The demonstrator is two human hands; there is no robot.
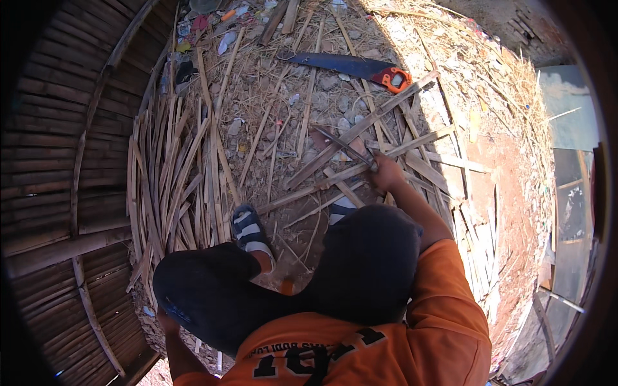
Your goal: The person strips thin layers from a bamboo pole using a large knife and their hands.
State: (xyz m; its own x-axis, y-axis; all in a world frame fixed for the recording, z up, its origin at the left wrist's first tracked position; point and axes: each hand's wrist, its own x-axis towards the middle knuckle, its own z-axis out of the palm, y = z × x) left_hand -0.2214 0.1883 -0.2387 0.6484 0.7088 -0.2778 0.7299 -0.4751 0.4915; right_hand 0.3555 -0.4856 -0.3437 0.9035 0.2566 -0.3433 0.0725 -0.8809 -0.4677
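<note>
My right hand [386, 174] is closed round the handle end of a long knife [344, 145], whose narrow dark blade points up and to the left. The blade passes over a broad wooden slat [364, 132] that crosses a thinner strip [421, 140] on the ground. Down at the lower left, my left hand [168, 321] is beside my bent left knee; its fingers are mostly hidden by the leg and shadow. Beyond the knife lies a handsaw [347, 67] with a dark blade and an orange handle.
A thick heap of thin wooden strips [170, 174] lies on the left, by a slatted bamboo wall [45, 141]. More strips [476, 244] lie on the right. Straw, stones and litter cover the ground. My sandalled left foot [251, 228] stands between my knees. Greyish panels [570, 116] edge the far right.
</note>
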